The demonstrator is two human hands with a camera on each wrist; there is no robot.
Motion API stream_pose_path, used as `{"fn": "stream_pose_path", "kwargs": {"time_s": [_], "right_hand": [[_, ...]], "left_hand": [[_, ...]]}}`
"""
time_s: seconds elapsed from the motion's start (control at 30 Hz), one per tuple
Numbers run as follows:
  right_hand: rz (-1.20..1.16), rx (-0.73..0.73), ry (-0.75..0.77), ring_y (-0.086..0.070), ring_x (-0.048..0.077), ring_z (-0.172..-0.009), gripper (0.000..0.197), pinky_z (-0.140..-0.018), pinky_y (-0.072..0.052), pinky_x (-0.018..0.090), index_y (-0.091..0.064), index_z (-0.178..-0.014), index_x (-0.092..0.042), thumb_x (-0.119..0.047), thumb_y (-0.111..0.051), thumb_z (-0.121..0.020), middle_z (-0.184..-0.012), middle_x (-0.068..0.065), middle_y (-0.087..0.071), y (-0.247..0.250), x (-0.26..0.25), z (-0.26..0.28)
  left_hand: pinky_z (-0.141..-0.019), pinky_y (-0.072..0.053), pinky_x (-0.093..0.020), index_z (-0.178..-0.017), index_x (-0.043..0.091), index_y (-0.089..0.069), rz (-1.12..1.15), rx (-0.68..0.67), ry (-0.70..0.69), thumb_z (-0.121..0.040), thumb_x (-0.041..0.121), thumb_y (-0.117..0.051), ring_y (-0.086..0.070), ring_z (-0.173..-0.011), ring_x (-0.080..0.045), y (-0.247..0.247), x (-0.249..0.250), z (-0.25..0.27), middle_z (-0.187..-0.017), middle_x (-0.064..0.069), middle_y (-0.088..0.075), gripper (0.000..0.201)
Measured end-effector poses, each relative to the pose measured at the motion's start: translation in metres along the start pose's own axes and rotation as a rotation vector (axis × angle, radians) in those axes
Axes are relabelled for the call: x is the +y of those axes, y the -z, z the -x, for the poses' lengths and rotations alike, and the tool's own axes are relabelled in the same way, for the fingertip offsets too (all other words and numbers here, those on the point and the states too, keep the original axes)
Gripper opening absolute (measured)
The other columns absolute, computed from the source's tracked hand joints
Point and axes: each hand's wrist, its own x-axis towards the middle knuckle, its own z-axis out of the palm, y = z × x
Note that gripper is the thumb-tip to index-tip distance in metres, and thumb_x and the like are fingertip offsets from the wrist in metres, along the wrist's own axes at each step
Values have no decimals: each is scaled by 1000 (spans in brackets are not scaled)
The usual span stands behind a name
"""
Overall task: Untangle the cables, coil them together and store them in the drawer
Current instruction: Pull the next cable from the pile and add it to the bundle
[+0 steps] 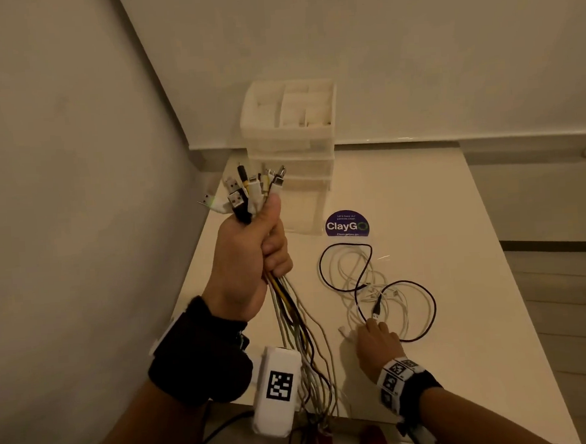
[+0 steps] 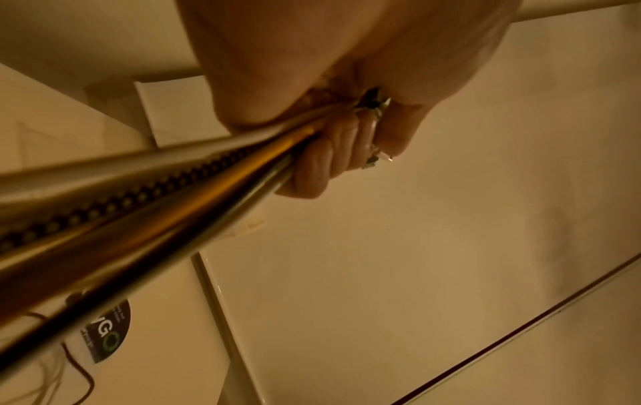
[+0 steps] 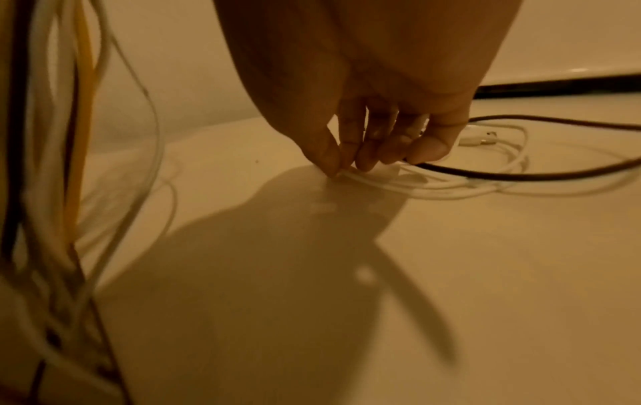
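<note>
A thick bundle of white, black and yellow charging cables (image 1: 253, 193) is gripped in the fist of the left hand (image 1: 249, 255), raised above the table. The fingers (image 2: 333, 153) are curled tightly round the cords, and the thumb is pressed along the top of the bundle. The plug ends are fanned out above the fist, while the cords are left hanging below it past the wrist and over the near edge of the pale cream tabletop (image 1: 462, 314).

The right hand (image 1: 378, 345) is lowered to the tabletop, its fingertips (image 3: 364, 161) bunched together and brought down onto thin white cables (image 3: 433, 189) lying loose there. The strands appear to be pinched between thumb and fingers, though the hold is not clearly shown. A dark braided cable (image 1: 424, 313) is looped through and around the white ones, in a loose tangle just beyond the hand.

Behind the tangle, a round purple sticker printed "ClayGO" (image 1: 346, 223) is fixed to the table. Beside it, against the wall, a translucent white plastic drawer unit (image 1: 291, 160) is stood, with its lowest drawer pulled out.
</note>
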Motion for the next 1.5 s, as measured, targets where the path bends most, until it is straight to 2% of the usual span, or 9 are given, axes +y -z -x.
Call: {"fn": "stream_pose_path", "kwargs": {"time_s": [0.23,0.47,0.73,0.83,0.93,1.07,1.23,1.33,1.5], "right_hand": [[-864,211,27,-59,21,-69,16,-60,-46,20,-48,-84,-10,-16,-47,-98,-79,8,-64,88,12,21],[-1370,358,238,-55,27,-61,15,-66,-50,45,-49,-93,-2,-13,-43,-101,-72,8,-59,196,0,58],[-1337,656,302,-46,13,-46,19,-46,-41,25,-53,-89,2,-15,-55,-96,-58,7,-53,234,-37,68],[-1349,598,307,-54,7,-44,10,-47,-43,17,-54,-87,8,0,-56,-94,-54,-2,-59,230,-37,70],[-1316,598,298,-56,6,-46,7,-50,-44,18,-57,-87,3,-1,-59,-92,-54,-6,-62,224,-33,70],[-1230,560,308,-52,5,-50,8,-52,-44,19,-59,-84,-7,-10,-63,-91,-63,-4,-61,213,-18,66],[-1008,404,391,-56,4,-58,15,-60,-43,13,-67,-89,-12,-11,-54,-96,-64,-2,-61,191,16,54],[-953,363,346,-51,5,-54,28,-58,-42,20,-68,-75,-23,-22,-53,-98,-58,0,-56,176,35,45],[-914,349,276,-42,8,-55,52,-59,-37,26,-56,-64,-25,-71,-45,-84,-59,7,-47,159,52,31]], "left_hand": [[-43,-34,-24,-60,18,-43,-60,16,11,-92,39,-53,-35,-37,-16,-5,-13,-10,-53,-2,-36,40],[-40,-13,-22,-59,21,-40,-128,-68,27,-95,30,-58,-14,-38,-12,-32,-40,-29,-50,0,-19,42],[-39,-23,-19,-71,12,-63,-160,-53,49,-90,31,-67,-23,-37,-13,-75,-54,-43,-49,0,-28,27],[-39,-34,-21,-86,-3,-67,-186,-5,39,-92,29,-64,-43,-40,-20,-79,-59,-47,-54,-12,-45,32],[-45,-44,-31,-76,-3,-64,-219,41,24,-93,33,-61,-54,-51,-28,-81,-62,-52,-61,-25,-54,40],[-42,-33,-25,-61,6,-53,-218,48,-28,-89,52,-54,-38,-42,-19,-69,-51,-61,-53,-12,-42,54],[-62,-58,-45,-58,13,-49,-2,59,-154,-94,42,-47,-58,-45,-23,-53,-16,-70,-50,-3,-41,46],[-41,-41,-26,-56,21,-42,27,103,-195,-99,43,-44,-29,-35,-12,-38,5,-76,-51,2,-27,48],[-41,-15,-21,-59,21,-31,-103,133,-295,-93,34,-61,-16,-35,-11,-19,27,-75,-47,3,-23,47]]}}
